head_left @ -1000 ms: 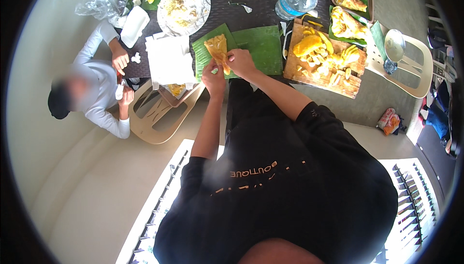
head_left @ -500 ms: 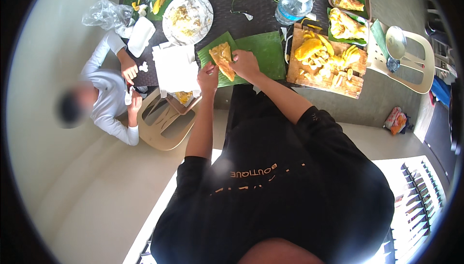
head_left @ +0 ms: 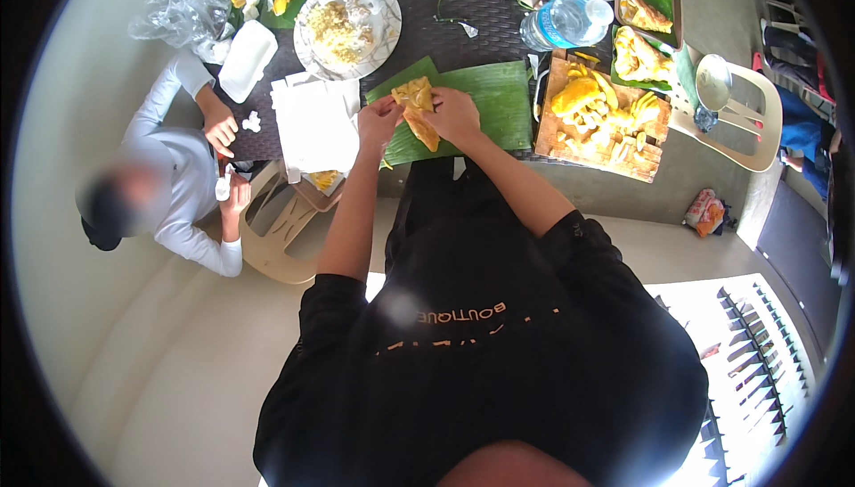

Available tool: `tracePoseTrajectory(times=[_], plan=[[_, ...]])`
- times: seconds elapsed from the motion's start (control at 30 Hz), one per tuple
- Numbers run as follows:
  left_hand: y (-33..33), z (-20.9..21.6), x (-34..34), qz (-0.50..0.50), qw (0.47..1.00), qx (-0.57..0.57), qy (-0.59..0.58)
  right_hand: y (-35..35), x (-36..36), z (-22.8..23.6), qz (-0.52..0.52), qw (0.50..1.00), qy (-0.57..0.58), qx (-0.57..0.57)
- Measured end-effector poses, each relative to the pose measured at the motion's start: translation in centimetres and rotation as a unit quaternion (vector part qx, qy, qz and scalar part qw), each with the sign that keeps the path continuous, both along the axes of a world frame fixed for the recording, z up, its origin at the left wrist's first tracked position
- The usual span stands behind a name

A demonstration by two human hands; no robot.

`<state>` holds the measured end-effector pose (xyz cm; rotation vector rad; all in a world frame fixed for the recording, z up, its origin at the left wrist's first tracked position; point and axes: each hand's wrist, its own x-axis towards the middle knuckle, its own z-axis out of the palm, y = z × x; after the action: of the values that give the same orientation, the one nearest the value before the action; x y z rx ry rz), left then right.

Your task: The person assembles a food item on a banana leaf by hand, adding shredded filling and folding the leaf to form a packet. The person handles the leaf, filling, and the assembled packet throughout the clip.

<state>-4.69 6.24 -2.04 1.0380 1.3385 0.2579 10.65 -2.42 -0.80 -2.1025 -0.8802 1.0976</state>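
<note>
Folded yellow wrap [head_left: 420,123] is pinched at its edges by both hands [head_left: 458,116], forearms [head_left: 354,211] reaching forward and converging.

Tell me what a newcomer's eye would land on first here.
Probably the folded yellow wrap at center, held between the left hand and right hand over a bright green leaf. Next, to its right, the heap of yellow pieces on the wooden board. Then the round marbled plate, beyond the hands to the left, with crumbly yellowish food on it.
</note>
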Motion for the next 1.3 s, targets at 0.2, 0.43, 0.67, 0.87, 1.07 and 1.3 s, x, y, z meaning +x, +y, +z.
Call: tracePoseTrajectory(times=[0.2,0.43,0.67,0.87,1.07,1.3], plan=[[0.3,1.0,-0.4,-0.018,1.0,-0.002,-0.023,0.2,-0.5,-0.6,0.0,1.0,-0.016,-0.013],[0.3,-1.8,-1.2,-0.079,0.992,0.097,0.013,0.3,-0.4,1.2,0.003,0.999,-0.031,-0.034],[2.1,3.3,-2.2,-0.171,0.97,0.137,0.106,0.2,-0.7,1.0,0.001,0.998,-0.047,-0.043],[14.9,3.4,-7.8,-0.138,0.965,0.219,0.032,0.3,-1.8,1.0,-0.018,0.997,-0.058,-0.043],[35.6,6.2,-6.5,-0.089,0.798,0.54,0.253,0.1,-1.4,1.8,-0.006,0.996,-0.062,-0.057],[47.4,2.9,-3.7,-0.357,0.688,0.508,0.376,-0.2,-1.6,1.5,-0.032,0.996,-0.055,-0.066]])
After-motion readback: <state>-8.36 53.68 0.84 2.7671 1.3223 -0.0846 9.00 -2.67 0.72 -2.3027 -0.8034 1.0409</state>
